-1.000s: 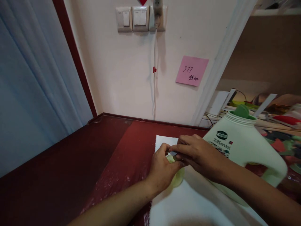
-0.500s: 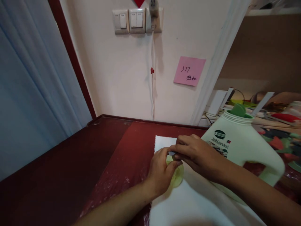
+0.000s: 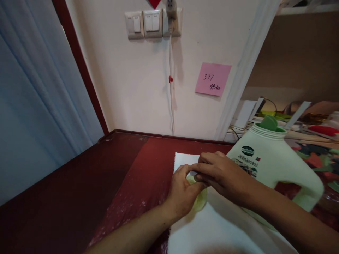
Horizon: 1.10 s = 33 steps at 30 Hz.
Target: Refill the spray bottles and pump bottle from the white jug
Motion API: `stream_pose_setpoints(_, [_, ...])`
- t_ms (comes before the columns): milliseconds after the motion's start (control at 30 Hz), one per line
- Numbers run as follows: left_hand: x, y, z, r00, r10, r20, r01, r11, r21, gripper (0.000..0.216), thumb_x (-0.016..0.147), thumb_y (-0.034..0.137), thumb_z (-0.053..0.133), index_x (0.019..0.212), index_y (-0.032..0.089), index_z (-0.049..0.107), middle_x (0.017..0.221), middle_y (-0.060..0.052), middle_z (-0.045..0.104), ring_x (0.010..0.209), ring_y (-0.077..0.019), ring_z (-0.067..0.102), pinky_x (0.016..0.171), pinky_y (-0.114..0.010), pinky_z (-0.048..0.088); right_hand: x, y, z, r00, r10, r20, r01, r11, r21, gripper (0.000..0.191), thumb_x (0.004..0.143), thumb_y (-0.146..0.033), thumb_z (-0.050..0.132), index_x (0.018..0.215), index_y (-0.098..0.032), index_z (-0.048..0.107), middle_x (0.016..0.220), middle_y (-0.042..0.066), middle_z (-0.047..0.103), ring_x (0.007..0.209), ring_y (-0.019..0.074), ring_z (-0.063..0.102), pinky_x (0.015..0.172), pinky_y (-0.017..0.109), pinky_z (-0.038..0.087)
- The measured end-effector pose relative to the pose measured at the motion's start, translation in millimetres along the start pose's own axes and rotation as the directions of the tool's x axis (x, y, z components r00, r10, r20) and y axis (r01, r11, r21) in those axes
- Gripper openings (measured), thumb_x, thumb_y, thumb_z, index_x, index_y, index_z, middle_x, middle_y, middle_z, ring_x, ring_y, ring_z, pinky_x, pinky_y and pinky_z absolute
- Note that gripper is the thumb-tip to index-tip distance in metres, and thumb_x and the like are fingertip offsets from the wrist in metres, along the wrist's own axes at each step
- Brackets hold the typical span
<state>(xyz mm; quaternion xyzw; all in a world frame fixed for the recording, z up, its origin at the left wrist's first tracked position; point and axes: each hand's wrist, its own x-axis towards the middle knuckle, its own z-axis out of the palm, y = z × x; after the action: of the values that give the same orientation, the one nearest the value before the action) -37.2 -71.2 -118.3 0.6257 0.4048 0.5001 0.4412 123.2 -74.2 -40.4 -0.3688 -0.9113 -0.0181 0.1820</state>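
My left hand and my right hand meet over a small round pale-green translucent cap lying on a white paper sheet. Left fingers curl round the cap's near side. The right hand's fingertips pinch a small item at the cap's top; what it is I cannot make out. Just right of the hands stands a white detergent jug with a green spout and an open top.
The sheet lies on a dark red table in a wall corner. A pink sticky note, light switches and a white cable are on the wall. Cluttered items lie at the right, a blue curtain at the left.
Both hands stay together on the cap with only slight finger shifts. The view has drifted a little.
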Motion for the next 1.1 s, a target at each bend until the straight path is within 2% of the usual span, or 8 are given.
stream_pose_setpoints(300, [8.4,-1.0,-15.5,0.966,0.039,0.257,-0.001,0.989,-0.147,0.035,0.077,0.023,0.070,0.111,0.018,0.070,0.113,-0.008,0.069,0.111,-0.0268,0.059,0.093,-0.037,0.046,-0.5,0.1,-0.2,1.000,0.001,-0.003,-0.001,1.000,-0.018,0.029,0.098,-0.015,0.053,0.119,-0.024,0.070,0.087,0.004,0.059,0.076,0.0180,0.051,0.068,0.033,0.028])
stream_pose_setpoints(400, [6.7,1.0,-11.5,0.982,0.002,0.189,0.026,0.989,-0.146,0.036,0.074,0.023,0.075,0.109,0.018,0.069,0.111,-0.006,0.069,0.107,-0.0252,0.060,0.093,-0.036,0.046,-1.2,1.0,1.5,1.000,0.006,-0.010,-0.006,1.000,-0.014,0.028,0.099,-0.017,0.053,0.119,-0.024,0.070,0.085,0.003,0.058,0.076,0.0174,0.051,0.068,0.033,0.029])
stream_pose_setpoints(567, [4.4,5.5,-0.7,0.999,-0.046,0.011,0.046,0.996,-0.074,0.033,0.064,0.019,0.083,0.088,0.017,0.061,0.088,0.000,0.065,0.087,-0.0197,0.058,0.080,-0.031,0.046,-0.8,0.7,2.3,1.000,-0.001,-0.028,0.000,0.999,-0.033,0.028,0.097,-0.014,0.054,0.118,-0.023,0.070,0.084,0.003,0.058,0.075,0.0189,0.052,0.069,0.034,0.029])
stream_pose_setpoints(667, [4.9,7.3,-0.2,1.000,-0.015,-0.011,0.016,0.999,0.050,0.028,0.065,0.017,0.083,0.085,0.016,0.064,0.089,-0.002,0.066,0.087,-0.0215,0.058,0.079,-0.033,0.045,-0.9,0.8,1.8,1.000,0.006,-0.022,-0.006,1.000,-0.025,0.029,0.097,-0.015,0.056,0.120,-0.023,0.069,0.086,0.004,0.059,0.077,0.0195,0.053,0.070,0.034,0.030])
stream_pose_setpoints(767, [5.5,5.9,-3.3,1.000,0.030,0.007,-0.030,0.997,0.071,0.025,0.069,0.015,0.079,0.090,0.016,0.067,0.095,-0.005,0.068,0.091,-0.0232,0.060,0.084,-0.035,0.046,-1.2,1.3,1.3,0.999,-0.003,-0.032,0.003,1.000,-0.027,0.029,0.097,-0.015,0.055,0.121,-0.024,0.069,0.087,0.004,0.059,0.077,0.0191,0.052,0.070,0.034,0.029])
stream_pose_setpoints(867, [8.7,3.0,-9.0,0.994,0.087,0.072,-0.088,0.996,0.006,0.024,0.073,0.015,0.075,0.096,0.017,0.068,0.103,-0.006,0.069,0.100,-0.0242,0.061,0.090,-0.036,0.046,-1.0,1.8,0.9,0.999,-0.019,-0.030,0.017,0.999,-0.037,0.031,0.097,-0.015,0.054,0.122,-0.025,0.068,0.086,0.004,0.058,0.076,0.0190,0.051,0.069,0.034,0.029])
stream_pose_setpoints(1000, [16.5,1.5,-18.3,0.955,0.102,0.280,-0.092,0.995,-0.050,0.025,0.077,0.020,0.074,0.102,0.019,0.070,0.111,-0.007,0.069,0.111,-0.0266,0.060,0.098,-0.038,0.044,-0.8,2.3,0.8,0.999,-0.026,-0.030,0.025,0.999,-0.040,0.027,0.097,-0.015,0.053,0.117,-0.024,0.070,0.084,0.004,0.056,0.075,0.0193,0.051,0.069,0.034,0.029])
stream_pose_setpoints(1100, [17.6,1.4,-19.5,0.945,0.095,0.313,-0.087,0.995,-0.039,0.025,0.080,0.021,0.071,0.105,0.019,0.070,0.115,-0.007,0.069,0.112,-0.0269,0.060,0.100,-0.039,0.043,-0.8,2.5,1.5,0.999,-0.022,-0.038,0.021,0.999,-0.026,0.028,0.097,-0.015,0.053,0.118,-0.023,0.070,0.083,0.003,0.056,0.074,0.0188,0.050,0.069,0.034,0.028])
